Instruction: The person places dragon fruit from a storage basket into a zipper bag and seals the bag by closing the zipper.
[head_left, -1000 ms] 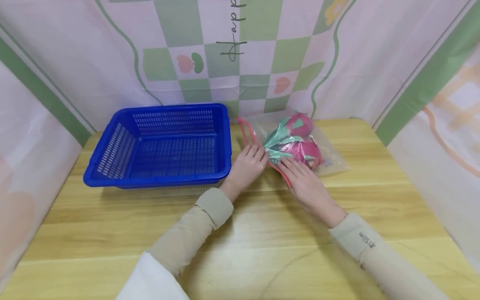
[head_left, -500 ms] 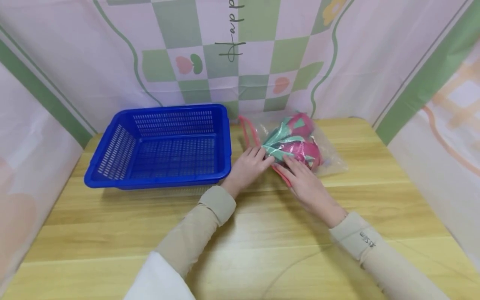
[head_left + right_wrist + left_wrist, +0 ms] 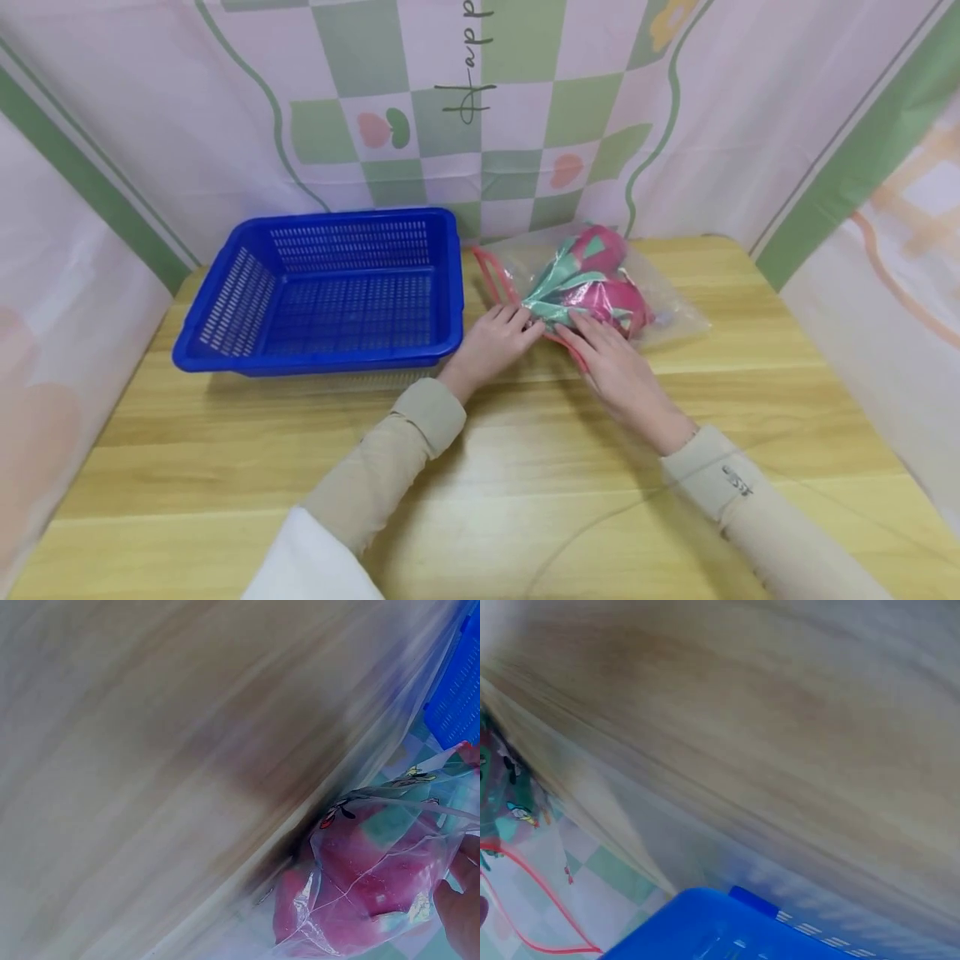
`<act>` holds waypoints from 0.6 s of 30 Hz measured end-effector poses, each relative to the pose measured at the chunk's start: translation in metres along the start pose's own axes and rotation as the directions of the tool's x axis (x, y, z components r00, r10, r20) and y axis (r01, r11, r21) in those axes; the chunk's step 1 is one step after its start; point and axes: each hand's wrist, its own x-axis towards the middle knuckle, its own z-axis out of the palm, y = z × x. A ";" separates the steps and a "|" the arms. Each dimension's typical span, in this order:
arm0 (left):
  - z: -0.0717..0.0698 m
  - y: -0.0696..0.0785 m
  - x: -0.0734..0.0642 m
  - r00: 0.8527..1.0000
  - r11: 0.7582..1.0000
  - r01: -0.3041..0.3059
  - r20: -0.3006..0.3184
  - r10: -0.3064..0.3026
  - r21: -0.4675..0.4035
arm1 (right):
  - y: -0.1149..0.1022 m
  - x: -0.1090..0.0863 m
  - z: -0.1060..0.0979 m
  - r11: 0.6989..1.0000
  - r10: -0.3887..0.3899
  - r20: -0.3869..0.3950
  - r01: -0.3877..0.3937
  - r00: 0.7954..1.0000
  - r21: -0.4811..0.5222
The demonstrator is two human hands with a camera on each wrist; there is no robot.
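Observation:
A clear plastic bag (image 3: 525,258) with a red edge strip lies on the table, right of the basket. Inside it are two rounded pink things (image 3: 606,298) with long green leaf-like parts. My left hand (image 3: 491,342) grips the bag's red-edged mouth at its near left side, fingers bent over it. On the near side, my right hand (image 3: 618,371) holds the bag by the red strip, its fingers over the green parts. The right wrist view shows the pink contents (image 3: 375,877) close to the fingers. The fingertips' undersides are hidden.
A blue perforated plastic basket (image 3: 345,360) stands left of the bag, close to my left hand. The wooden table (image 3: 510,492) ends at a patterned cloth backdrop (image 3: 517,117), with cloth at both sides too.
Both hands stay at the bag's mouth with only small shifts. The far end of the red strip has dipped slightly, and the bag's right corner has spread a little to the right.

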 end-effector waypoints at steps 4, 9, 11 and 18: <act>-0.001 0.001 -0.001 0.999 1.000 0.022 0.034 -0.023 0.019 | -0.005 0.005 0.002 0.999 -0.008 0.006 0.008 1.000 -0.034; -0.002 0.002 0.000 0.996 0.999 0.045 0.073 -0.046 0.007 | -0.014 0.012 0.007 0.998 -0.010 -0.019 0.008 1.000 -0.066; -0.002 0.002 0.001 0.996 0.998 0.056 0.062 -0.056 0.005 | -0.015 0.014 0.008 0.998 -0.014 -0.015 0.013 1.000 -0.054; 0.005 0.000 0.002 0.990 0.988 0.144 -0.012 -0.143 0.050 | -0.017 0.023 0.008 1.000 -0.006 0.026 0.006 1.000 -0.010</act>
